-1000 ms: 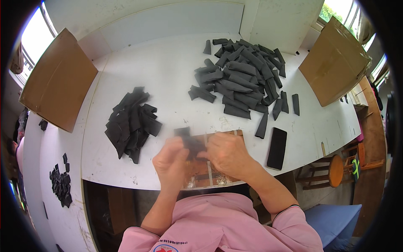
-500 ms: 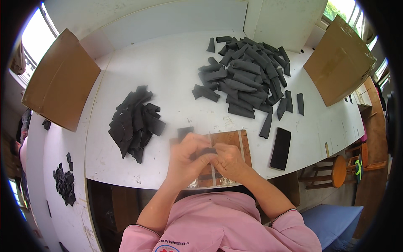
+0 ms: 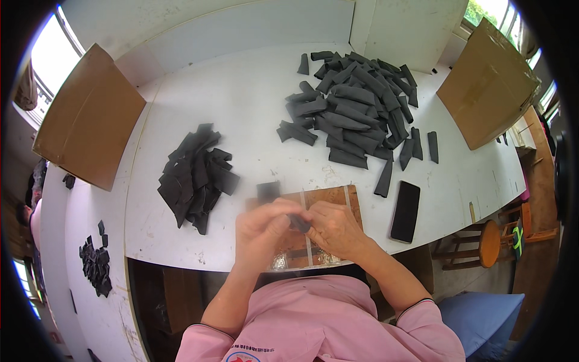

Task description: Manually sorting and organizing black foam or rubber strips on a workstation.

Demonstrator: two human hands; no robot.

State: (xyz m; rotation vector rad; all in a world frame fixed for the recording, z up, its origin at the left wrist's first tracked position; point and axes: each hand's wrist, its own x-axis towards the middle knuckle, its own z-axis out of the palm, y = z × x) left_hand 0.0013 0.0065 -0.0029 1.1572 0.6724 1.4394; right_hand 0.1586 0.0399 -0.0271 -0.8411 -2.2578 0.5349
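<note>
My left hand [image 3: 262, 229] and my right hand [image 3: 335, 228] meet over a brown board [image 3: 329, 199] at the table's near edge. Both pinch one small dark grey piece [image 3: 298, 223] between their fingertips. Another dark piece [image 3: 268, 191] shows blurred just above my left hand; whether it is held I cannot tell. A heap of flat dark pieces [image 3: 196, 175] lies to the left of my hands. A larger heap of rolled dark pieces [image 3: 353, 114] lies at the far right.
A black phone [image 3: 405, 211] lies right of the board. Open cardboard boxes stand at the left [image 3: 90, 139] and right [image 3: 488, 90] of the white table [image 3: 241, 102]. More dark scraps [image 3: 95, 262] lie on a lower surface at left. A wooden stool [image 3: 488, 244] stands at right.
My hands have shifted slightly and drawn together on the small dark piece over the board. The heaps, phone and boxes stay where they were.
</note>
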